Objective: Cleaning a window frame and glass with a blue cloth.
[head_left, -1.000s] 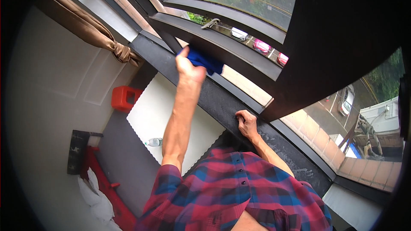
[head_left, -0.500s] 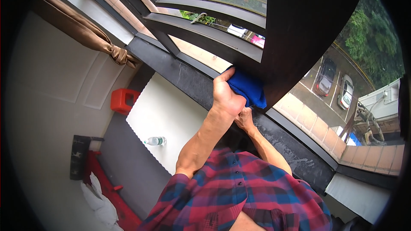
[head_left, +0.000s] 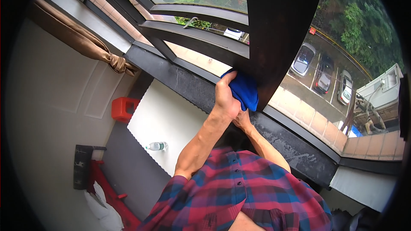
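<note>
The left hand (head_left: 225,96) grips a folded, deep-blue, soft fabric cloth (head_left: 246,90), with the thumb laid along the cloth's left edge; the other fingers are hidden from view. The cloth is at the foot of a broad, dark, flat-faced window post (head_left: 278,30), just beyond a black, smooth-faced windowsill (head_left: 188,83). Contact between cloth and post appears likely but cannot be confirmed from this angle.

The right hand (head_left: 242,120) is just on the near side of the cloth, at the sill, partly covered by the heel of the left hand. Its fingers are not visible; whether it is open or closed cannot be told. Both forearms extend from a red-and-blue plaid buttoned shirt (head_left: 222,179).

To the right of the hands, the sill surface bears whitish streaks. Beyond it, outside the glass, runs a pale pinkish tiled ledge (head_left: 306,113), with parked cars (head_left: 324,75) and green trees farther off. At far left, a dark-framed window sash (head_left: 197,38) carries a small silver metal handle (head_left: 191,22).

On the near side of the sill, left of the forearms, is a white flat tabletop with a scalloped edge (head_left: 171,117). A clear plastic bottle (head_left: 157,146) is on it. A red plastic container with a handle opening (head_left: 123,109) is beside the tabletop's left edge. A knotted, shiny brown curtain (head_left: 81,32) hangs at far left.
</note>
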A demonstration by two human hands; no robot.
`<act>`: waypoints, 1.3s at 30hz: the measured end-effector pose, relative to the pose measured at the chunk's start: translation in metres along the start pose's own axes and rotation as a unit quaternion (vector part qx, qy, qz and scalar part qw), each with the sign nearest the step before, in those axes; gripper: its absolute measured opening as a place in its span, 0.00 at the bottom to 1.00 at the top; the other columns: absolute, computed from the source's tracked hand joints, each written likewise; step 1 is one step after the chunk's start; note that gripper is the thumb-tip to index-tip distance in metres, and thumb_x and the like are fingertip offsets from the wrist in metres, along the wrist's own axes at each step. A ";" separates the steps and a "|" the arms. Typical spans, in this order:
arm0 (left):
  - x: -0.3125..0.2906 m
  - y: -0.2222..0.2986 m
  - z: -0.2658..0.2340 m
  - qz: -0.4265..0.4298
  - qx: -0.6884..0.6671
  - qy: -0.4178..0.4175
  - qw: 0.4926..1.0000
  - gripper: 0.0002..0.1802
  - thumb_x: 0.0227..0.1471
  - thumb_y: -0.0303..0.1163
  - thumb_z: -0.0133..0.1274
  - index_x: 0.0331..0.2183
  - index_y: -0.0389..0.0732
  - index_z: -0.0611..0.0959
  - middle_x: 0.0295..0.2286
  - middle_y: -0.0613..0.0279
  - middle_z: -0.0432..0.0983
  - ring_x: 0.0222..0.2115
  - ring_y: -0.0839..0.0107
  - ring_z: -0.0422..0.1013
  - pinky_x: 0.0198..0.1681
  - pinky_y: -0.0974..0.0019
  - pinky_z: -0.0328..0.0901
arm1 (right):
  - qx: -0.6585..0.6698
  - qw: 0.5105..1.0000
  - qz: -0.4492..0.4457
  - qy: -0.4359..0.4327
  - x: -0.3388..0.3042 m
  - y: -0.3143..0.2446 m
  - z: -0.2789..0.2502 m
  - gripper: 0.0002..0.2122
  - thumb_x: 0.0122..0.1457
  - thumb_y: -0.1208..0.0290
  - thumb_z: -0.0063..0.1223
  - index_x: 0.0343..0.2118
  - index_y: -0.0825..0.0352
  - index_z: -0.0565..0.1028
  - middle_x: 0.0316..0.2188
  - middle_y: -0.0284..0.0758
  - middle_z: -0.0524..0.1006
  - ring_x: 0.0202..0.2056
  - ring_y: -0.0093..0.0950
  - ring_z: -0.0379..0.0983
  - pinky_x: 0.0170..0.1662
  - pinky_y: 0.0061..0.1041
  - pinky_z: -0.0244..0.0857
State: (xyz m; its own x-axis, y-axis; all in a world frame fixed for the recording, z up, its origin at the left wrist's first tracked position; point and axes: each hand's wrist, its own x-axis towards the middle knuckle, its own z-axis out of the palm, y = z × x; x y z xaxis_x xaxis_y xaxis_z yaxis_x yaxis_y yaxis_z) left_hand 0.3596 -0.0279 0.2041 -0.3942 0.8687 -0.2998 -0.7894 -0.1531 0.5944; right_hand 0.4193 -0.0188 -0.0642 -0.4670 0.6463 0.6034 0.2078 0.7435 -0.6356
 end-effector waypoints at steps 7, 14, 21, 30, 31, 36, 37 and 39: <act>0.019 0.050 -0.016 -0.007 -0.087 0.043 0.995 0.20 0.59 0.33 0.40 0.45 0.31 0.78 0.43 0.48 0.79 0.45 0.55 0.75 0.55 0.53 0.68 | 0.106 0.986 0.104 -0.081 0.012 -0.013 -0.026 0.06 0.52 0.84 0.51 0.33 0.71 0.75 0.28 0.46 0.77 0.32 0.44 0.77 0.36 0.36 0.70; 0.076 0.144 -0.077 0.127 -0.125 0.086 0.980 0.20 0.57 0.36 0.42 0.44 0.33 0.79 0.44 0.48 0.78 0.46 0.53 0.74 0.56 0.49 0.66 | 0.134 0.984 0.085 -0.078 0.025 -0.028 -0.028 0.05 0.53 0.85 0.51 0.32 0.71 0.76 0.28 0.43 0.77 0.30 0.40 0.77 0.34 0.33 0.70; 0.064 0.081 -0.047 0.103 -0.151 0.092 0.979 0.18 0.59 0.36 0.43 0.42 0.37 0.81 0.42 0.54 0.80 0.43 0.59 0.76 0.53 0.53 0.69 | 0.099 0.986 0.089 -0.098 0.028 -0.032 -0.022 0.07 0.51 0.86 0.50 0.31 0.70 0.76 0.28 0.45 0.77 0.32 0.45 0.77 0.36 0.36 0.70; 0.008 0.026 -0.014 -0.148 -0.194 -0.061 0.968 0.16 0.57 0.32 0.44 0.43 0.37 0.80 0.42 0.55 0.79 0.45 0.61 0.75 0.53 0.55 0.69 | -0.022 0.998 -0.022 -0.062 0.018 -0.025 -0.012 0.05 0.53 0.85 0.49 0.30 0.70 0.75 0.25 0.42 0.75 0.28 0.39 0.76 0.33 0.31 0.69; 0.011 0.032 -0.015 -0.162 -0.201 -0.051 0.965 0.17 0.57 0.32 0.44 0.44 0.37 0.79 0.42 0.54 0.79 0.45 0.59 0.75 0.54 0.54 0.68 | -0.018 0.997 -0.005 -0.070 0.019 -0.029 -0.013 0.05 0.53 0.85 0.49 0.30 0.70 0.75 0.25 0.41 0.75 0.28 0.38 0.76 0.33 0.30 0.69; 0.050 0.089 -0.047 -0.111 -0.238 -0.024 0.964 0.19 0.56 0.34 0.44 0.46 0.36 0.79 0.46 0.51 0.79 0.47 0.55 0.74 0.58 0.51 0.65 | 0.035 0.989 0.115 -0.083 0.023 -0.044 -0.020 0.07 0.52 0.86 0.50 0.32 0.69 0.76 0.27 0.41 0.77 0.29 0.38 0.77 0.35 0.30 0.70; 0.060 0.105 -0.055 -0.083 -0.235 -0.009 0.968 0.19 0.56 0.34 0.43 0.46 0.36 0.79 0.45 0.51 0.79 0.47 0.55 0.74 0.58 0.51 0.64 | 0.034 0.989 0.115 -0.082 0.024 -0.047 -0.020 0.07 0.52 0.86 0.50 0.32 0.69 0.76 0.27 0.41 0.77 0.29 0.38 0.77 0.35 0.30 0.70; 0.083 0.145 -0.079 -0.032 -0.223 0.047 0.973 0.19 0.56 0.35 0.43 0.45 0.34 0.79 0.45 0.51 0.79 0.47 0.56 0.74 0.58 0.51 0.64 | 0.027 0.990 0.114 -0.075 0.026 -0.049 -0.020 0.06 0.52 0.86 0.50 0.32 0.70 0.76 0.27 0.41 0.77 0.29 0.38 0.77 0.34 0.30 0.70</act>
State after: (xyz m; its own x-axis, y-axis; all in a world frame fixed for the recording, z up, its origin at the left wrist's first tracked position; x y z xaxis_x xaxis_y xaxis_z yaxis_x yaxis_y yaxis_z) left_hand 0.1754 -0.0150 0.2059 -0.3630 0.8396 -0.4040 -0.9309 -0.3082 0.1959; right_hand 0.4143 -0.0351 -0.0077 -0.5364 0.7610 0.3649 0.2793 0.5681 -0.7741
